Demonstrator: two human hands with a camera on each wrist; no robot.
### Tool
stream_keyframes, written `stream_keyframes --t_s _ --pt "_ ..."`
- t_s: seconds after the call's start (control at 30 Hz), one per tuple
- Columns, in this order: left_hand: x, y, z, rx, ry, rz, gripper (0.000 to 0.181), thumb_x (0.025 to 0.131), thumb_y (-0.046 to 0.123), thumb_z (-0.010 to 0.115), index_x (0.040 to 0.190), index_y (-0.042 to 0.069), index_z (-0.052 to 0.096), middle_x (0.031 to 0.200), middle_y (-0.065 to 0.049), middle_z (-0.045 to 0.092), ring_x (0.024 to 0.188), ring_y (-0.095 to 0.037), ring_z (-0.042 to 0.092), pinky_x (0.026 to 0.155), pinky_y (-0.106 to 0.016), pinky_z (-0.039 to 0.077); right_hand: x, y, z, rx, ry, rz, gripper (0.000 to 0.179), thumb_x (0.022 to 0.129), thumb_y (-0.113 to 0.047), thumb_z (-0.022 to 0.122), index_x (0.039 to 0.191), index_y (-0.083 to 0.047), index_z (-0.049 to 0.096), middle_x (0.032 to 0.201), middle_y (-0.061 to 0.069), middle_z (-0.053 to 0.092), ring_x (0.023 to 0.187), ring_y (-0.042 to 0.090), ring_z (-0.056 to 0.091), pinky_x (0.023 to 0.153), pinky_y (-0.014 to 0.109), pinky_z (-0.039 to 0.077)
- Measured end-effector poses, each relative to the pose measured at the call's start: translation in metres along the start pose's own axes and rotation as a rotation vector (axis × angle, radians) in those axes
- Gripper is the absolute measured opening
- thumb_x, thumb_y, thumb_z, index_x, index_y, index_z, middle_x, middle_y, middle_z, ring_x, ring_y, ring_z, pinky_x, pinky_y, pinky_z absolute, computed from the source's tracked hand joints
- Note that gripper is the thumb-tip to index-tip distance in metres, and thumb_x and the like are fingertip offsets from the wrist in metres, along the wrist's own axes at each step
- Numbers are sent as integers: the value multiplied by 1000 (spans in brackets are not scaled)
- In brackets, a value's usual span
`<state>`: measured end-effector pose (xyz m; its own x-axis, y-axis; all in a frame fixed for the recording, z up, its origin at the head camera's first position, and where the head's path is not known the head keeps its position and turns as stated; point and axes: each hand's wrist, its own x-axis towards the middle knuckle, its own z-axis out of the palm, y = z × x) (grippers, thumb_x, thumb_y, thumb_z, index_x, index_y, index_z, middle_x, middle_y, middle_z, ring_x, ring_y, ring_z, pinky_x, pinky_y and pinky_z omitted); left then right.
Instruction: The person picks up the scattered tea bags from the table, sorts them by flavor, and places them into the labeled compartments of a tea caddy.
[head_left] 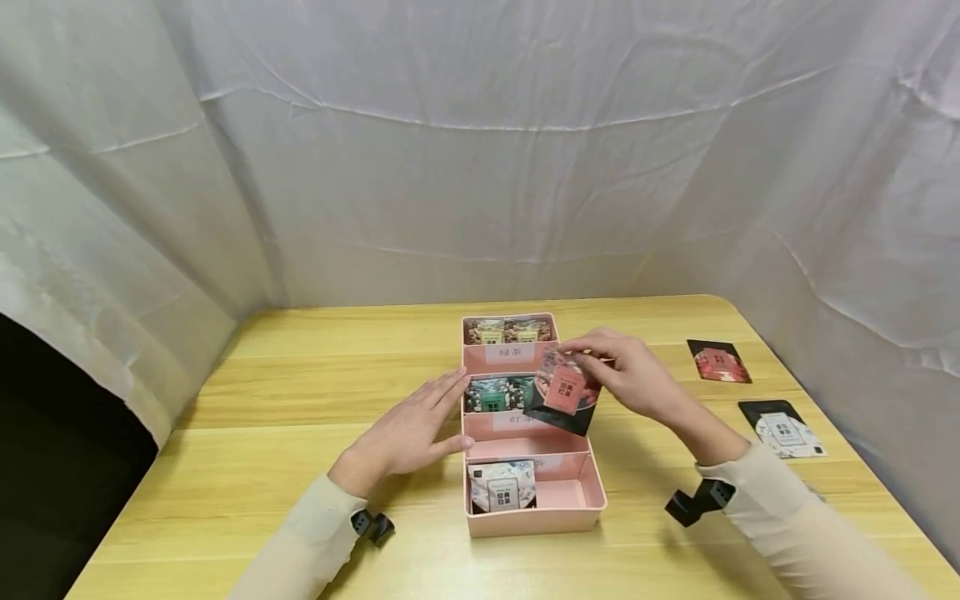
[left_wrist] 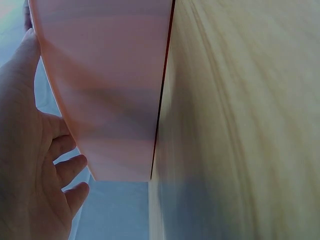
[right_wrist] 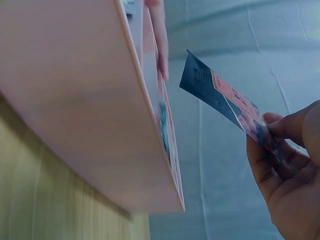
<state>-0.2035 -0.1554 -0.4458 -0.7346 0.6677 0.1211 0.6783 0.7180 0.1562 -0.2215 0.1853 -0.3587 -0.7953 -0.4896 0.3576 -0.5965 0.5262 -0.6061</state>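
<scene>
My right hand point(head_left: 626, 371) pinches a black and red tea sachet point(head_left: 564, 387) by its upper edge, over the right side of a pink divided box point(head_left: 536, 522). In the right wrist view the sachet point(right_wrist: 225, 97) hangs tilted beside the box wall, thumb and fingers at one end. My left hand point(head_left: 412, 429) rests with fingers extended along the box's left rim. The left wrist view has its fingertips against the pink side wall point(left_wrist: 105, 90). Green sachets point(head_left: 491, 395) sit in the middle compartment, a white sachet point(head_left: 502, 486) in the front one, yellow-labelled sachets point(head_left: 491, 332) at the back.
To the right on the wooden table point(head_left: 315, 367) lie another black and red sachet point(head_left: 718, 362) and a black and white sachet point(head_left: 782, 429). Paper labels mark the compartment dividers. A pale curtain point(head_left: 465, 183) hangs behind and at both sides of the table.
</scene>
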Motion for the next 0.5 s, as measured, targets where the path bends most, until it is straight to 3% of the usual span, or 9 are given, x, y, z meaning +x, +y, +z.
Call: stream_keyframes --t_s 0.3,0.5 --pt "1 1 0 -4 -2 -1 89 97 67 29 157 5 11 163 -10 7 149 -23 9 120 -39 14 14 -16 34 45 -60 -64 25 98 -7 59 118 -15 72 109 0 66 71 11 56 58 25 55" --pt "2 1 0 3 -6 9 88 98 66 29 157 6 8 163 -12 7 149 -25 11 120 -41 13 18 -18 52 68 -85 -99 28 96 0 59 116 -13 72 101 0 64 73 10 57 57 23 56"
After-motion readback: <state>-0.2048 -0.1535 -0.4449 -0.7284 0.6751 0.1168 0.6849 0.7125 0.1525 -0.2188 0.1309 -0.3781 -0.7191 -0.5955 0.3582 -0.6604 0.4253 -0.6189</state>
